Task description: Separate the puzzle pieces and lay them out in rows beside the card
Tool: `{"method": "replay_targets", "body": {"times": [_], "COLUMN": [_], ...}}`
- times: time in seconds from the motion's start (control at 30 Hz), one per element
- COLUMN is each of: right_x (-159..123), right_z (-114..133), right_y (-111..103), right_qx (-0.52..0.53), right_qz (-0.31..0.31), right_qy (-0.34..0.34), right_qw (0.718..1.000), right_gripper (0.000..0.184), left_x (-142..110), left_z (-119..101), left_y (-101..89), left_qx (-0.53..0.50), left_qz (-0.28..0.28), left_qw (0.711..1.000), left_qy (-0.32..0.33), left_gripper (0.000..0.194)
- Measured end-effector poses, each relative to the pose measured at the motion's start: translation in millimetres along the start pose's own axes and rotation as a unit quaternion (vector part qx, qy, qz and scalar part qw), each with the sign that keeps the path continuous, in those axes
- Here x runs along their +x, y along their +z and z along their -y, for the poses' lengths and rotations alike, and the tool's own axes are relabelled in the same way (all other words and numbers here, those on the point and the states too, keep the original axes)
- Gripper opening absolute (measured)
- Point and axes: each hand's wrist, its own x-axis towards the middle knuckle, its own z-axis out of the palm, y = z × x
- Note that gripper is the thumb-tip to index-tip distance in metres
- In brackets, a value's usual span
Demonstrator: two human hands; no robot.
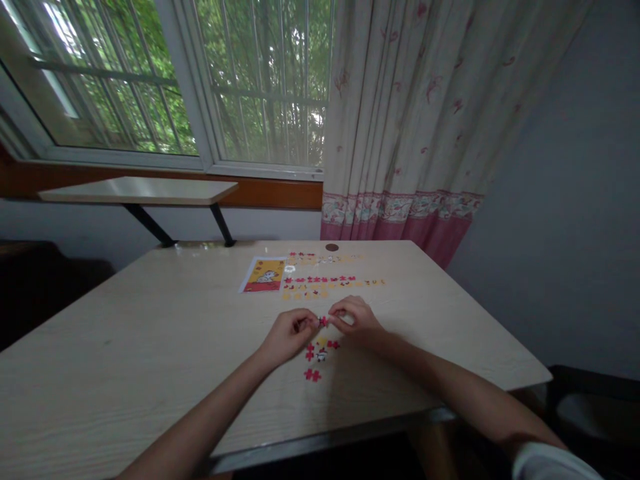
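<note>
Just above the middle of the table, red jigsaw puzzle pieces [323,321] sit between my two hands. My left hand [291,335] pinches them from the left, thumb and index finger together. From the other side, my right hand [357,321] has its thumb and fingertips closed at their right edge. Whether this is one piece or two joined ones, I cannot tell. Below my hands lie several loose pieces: a yellow piece [321,342], a white-and-black piece [321,356], and a joined red pair [313,375] nearest me.
Rows of red pieces [320,280] and yellow pieces [305,295] lie beyond my hands. Left of them is a reference picture [264,275] with a white animal on yellow and red. A raised shelf [145,191] stands at the back left of the wooden table [150,360].
</note>
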Motion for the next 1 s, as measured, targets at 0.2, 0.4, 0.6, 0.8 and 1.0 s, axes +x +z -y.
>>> {"method": "replay_targets", "body": {"times": [0.2,0.4,0.6,0.8,1.0], "right_x": [-2.3,-2.9,2.4,7.5,7.6], "right_z": [-3.2,-1.1,-6.8,-28.4,-37.4], "right_y": [-0.1,-1.4,-13.6,-34.2,-34.7], "right_qx": [-0.042,-0.067,-0.082,-0.082,-0.078], "right_qz": [0.005,0.023,0.003,-0.098,-0.116], "right_qy": [-0.07,-0.077,-0.037,0.036,0.047], "right_qw": [0.997,0.995,0.996,0.991,0.989], "right_gripper": [0.008,0.012,0.014,0.014,0.012], "left_x": [1.1,1.5,-0.9,-3.3,-3.5], "left_z": [0.6,3.7,3.5,9.4,10.6], "left_y": [-0.4,2.3,-7.3,-26.4,-26.8], "left_qx": [-0.038,-0.048,0.052,0.226,0.257], "left_qz": [0.0,0.003,0.0,0.035,0.051], "left_qw": [0.999,0.999,0.998,0.966,0.957], "left_qy": [-0.019,-0.014,0.026,0.122,0.126], "left_gripper": [0.024,0.026,0.029,0.024,0.027]}}
